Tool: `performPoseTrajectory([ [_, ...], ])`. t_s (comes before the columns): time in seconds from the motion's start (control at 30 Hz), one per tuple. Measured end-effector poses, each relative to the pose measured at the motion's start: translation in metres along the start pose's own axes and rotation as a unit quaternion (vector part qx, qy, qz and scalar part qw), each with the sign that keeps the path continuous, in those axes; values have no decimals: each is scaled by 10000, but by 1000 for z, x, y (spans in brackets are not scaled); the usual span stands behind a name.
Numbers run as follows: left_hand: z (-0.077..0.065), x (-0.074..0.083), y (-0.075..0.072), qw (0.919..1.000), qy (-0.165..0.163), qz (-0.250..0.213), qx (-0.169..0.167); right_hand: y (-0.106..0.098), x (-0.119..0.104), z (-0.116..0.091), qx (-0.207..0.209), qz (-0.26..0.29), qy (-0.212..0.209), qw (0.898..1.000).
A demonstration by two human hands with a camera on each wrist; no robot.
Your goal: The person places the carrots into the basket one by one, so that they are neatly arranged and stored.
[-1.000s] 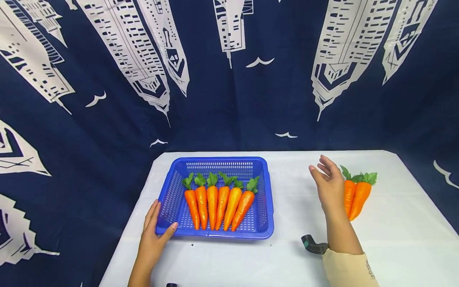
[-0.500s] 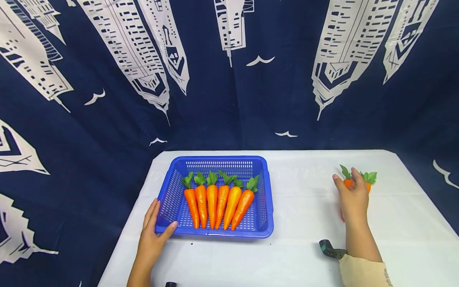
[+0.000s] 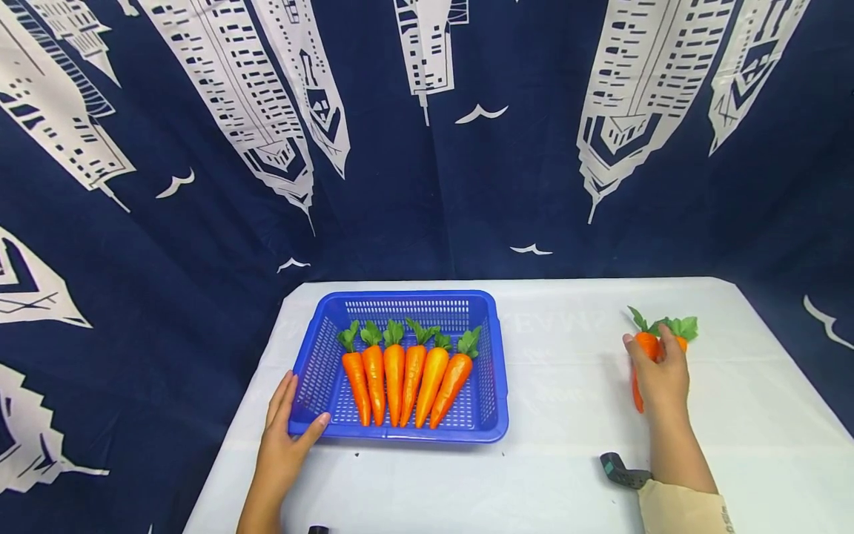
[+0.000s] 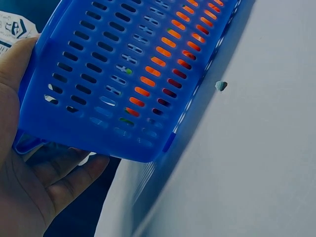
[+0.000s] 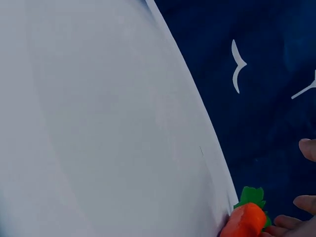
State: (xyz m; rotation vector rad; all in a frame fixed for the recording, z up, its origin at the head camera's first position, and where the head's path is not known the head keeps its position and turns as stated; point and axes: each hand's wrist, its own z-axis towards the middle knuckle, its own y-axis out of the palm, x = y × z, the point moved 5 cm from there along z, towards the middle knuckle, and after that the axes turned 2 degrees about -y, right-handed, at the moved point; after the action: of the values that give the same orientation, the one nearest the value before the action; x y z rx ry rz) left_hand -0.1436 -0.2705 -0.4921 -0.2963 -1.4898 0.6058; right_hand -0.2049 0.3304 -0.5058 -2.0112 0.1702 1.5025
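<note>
My left hand grips the near left corner of a blue plastic basket, thumb over the front rim and fingers along the left wall. The left wrist view shows that hand around the basket's slotted corner. In the basket, several orange carrots with green tops lie side by side. Over at the right, my right hand holds a carrot near its leafy end, thumb to its left and fingers to its right. The hand mostly covers another carrot beside it. The right wrist view catches an orange carrot top by the fingers.
A white tabletop spreads around the basket, and a dark blue cloth printed with white buildings and birds hangs behind it. A dark device sits at the right wrist. A small dark speck lies near the basket.
My right hand has moved right and down onto the carrots at the right, and its fingers have closed around the left one. The left hand and basket have stayed in place.
</note>
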Motion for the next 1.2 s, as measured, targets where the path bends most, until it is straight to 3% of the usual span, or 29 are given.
performPoseTrajectory([
  [0.4,0,1,-1,10000,-64,20,-17,15,-8,-2,-313,-528,-168,9980],
  [1.2,0,0,0,10000,-80,15,-5,27,9,21,-646,-1065,-30,9922],
])
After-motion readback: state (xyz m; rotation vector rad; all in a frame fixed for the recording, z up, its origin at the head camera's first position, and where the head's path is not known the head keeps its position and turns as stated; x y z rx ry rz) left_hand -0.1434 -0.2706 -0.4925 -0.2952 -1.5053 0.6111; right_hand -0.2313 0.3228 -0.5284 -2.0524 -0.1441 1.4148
